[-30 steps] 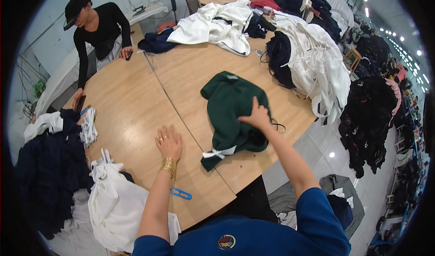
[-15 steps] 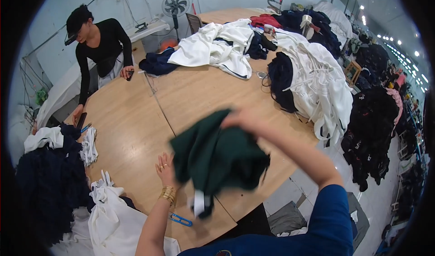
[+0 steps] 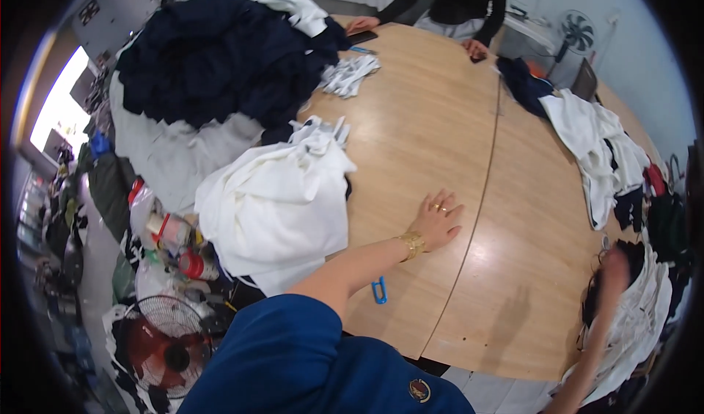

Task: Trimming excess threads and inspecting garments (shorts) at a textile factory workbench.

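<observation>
Near left hand [image 3: 437, 222] — blue tool [image 3: 378, 290]. Palm flat on table [image 3: 411, 150], fingers spread. Right hand [image 3: 614, 271] blurred by white pile [image 3: 644, 319] — can't tell its grip.

Before you spreads a broad pale wooden table [image 3: 411, 113], with a chair [image 3: 586, 82] and a fan [image 3: 577, 33] past its far right, in front of a pale wall [image 3: 645, 40]. On your left, white light fills an opening [image 3: 62, 95], window or door you cannot tell; pale floor tiles [image 3: 488, 386] show below the near edge.
</observation>
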A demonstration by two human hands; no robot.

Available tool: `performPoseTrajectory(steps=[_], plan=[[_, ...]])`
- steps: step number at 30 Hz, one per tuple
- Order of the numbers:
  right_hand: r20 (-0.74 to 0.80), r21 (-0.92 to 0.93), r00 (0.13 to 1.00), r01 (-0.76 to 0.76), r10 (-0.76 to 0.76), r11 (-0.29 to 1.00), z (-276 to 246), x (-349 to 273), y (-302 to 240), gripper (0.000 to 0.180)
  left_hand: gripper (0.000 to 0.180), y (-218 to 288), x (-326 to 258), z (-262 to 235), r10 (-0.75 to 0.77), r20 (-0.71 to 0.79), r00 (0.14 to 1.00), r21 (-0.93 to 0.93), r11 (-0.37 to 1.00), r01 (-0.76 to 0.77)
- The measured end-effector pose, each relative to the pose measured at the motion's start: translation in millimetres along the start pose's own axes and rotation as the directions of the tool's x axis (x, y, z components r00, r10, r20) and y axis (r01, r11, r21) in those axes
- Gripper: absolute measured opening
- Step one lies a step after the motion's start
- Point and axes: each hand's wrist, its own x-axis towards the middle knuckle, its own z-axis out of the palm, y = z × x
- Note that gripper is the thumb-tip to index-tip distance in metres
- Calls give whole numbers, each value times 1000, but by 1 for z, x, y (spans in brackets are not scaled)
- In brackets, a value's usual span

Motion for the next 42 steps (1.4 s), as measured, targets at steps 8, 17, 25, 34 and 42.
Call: performPoseTrajectory(steps=[8,17,25,34,42], plan=[[94,-128,987,-117,129,985,110,-183,-148,38,54,41,16,17,118,-58,991,-190,973,-127],[-103,-348,991,-120,89,930,156,-199,-156,38,53,31,12,10,86,-47,995,-196,976,-94],[-257,-320,964,-156,73,935,163,-193,-138,32,49,42,32,6,119,-89,989,-264,955,-138],[-143,-178,984,-129,105,976,123,-196,-128,39,52,26,27,27,140,-58,989,-52,988,-143],[-947,-58,294,-548,128,834,-48,-216,26,52,52,37,27,17,189,-16,982,-79,979,-190]])
